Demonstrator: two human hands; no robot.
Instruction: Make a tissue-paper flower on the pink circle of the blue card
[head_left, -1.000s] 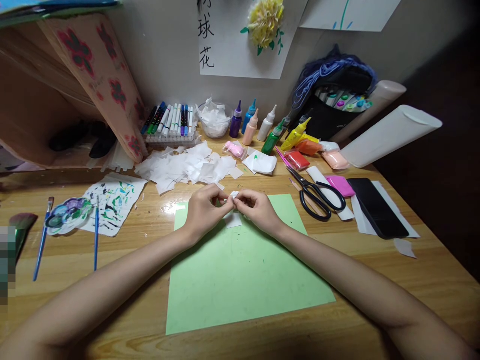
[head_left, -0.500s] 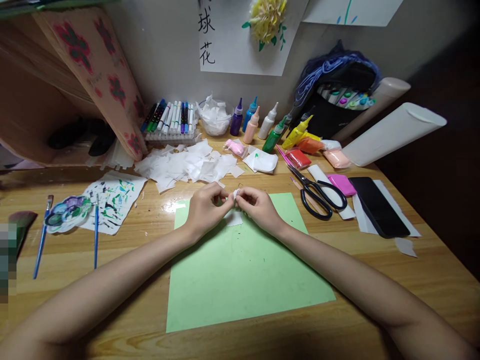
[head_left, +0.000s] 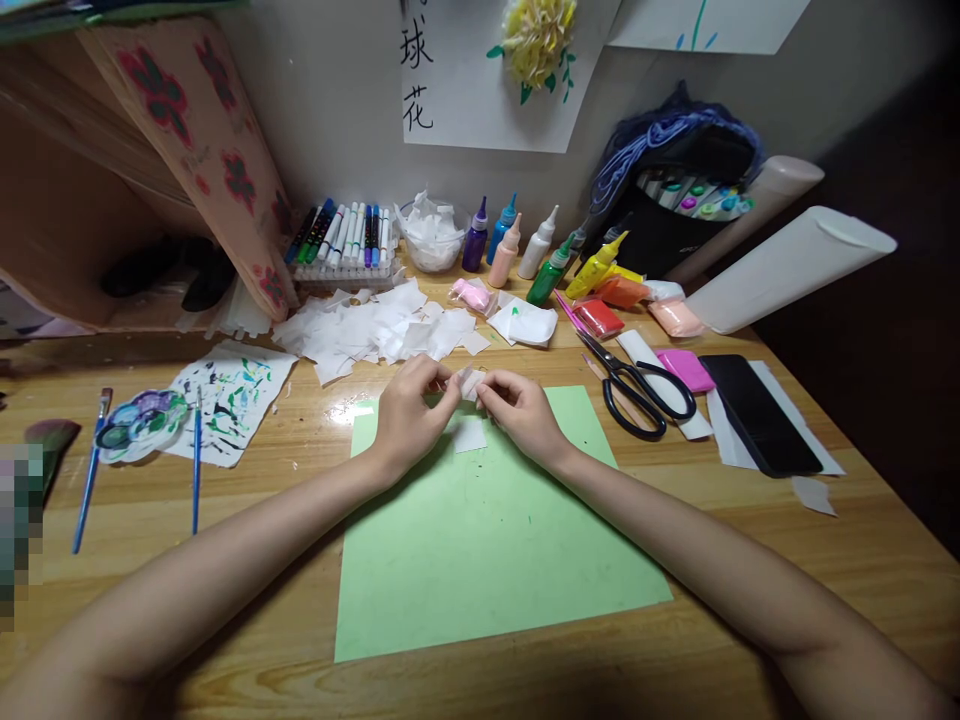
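Between my two hands is a small piece of white paper (head_left: 470, 383), pinched at its left side by my left hand (head_left: 417, 405) and at its right side by my right hand (head_left: 517, 408). Both hands are closed at the fingertips and held over the far edge of a green sheet of paper (head_left: 495, 550). Just below the fingers, a white paper square (head_left: 470, 436) lies flat on the green sheet. Beyond the hands spreads a loose heap of cut white paper pieces (head_left: 367, 325).
Black-handled scissors (head_left: 637, 390) and a phone (head_left: 761, 415) lie on the right. Paint bottles (head_left: 506, 255), markers (head_left: 349, 235) and a bowl of paper bits (head_left: 431, 240) line the back. Paintbrushes (head_left: 196, 470) and a paint-stained palette (head_left: 139, 425) sit on the left.
The paper between my fingers was bunched up and mostly hidden; now it is spread wider and shows more. My hands have moved slightly apart.
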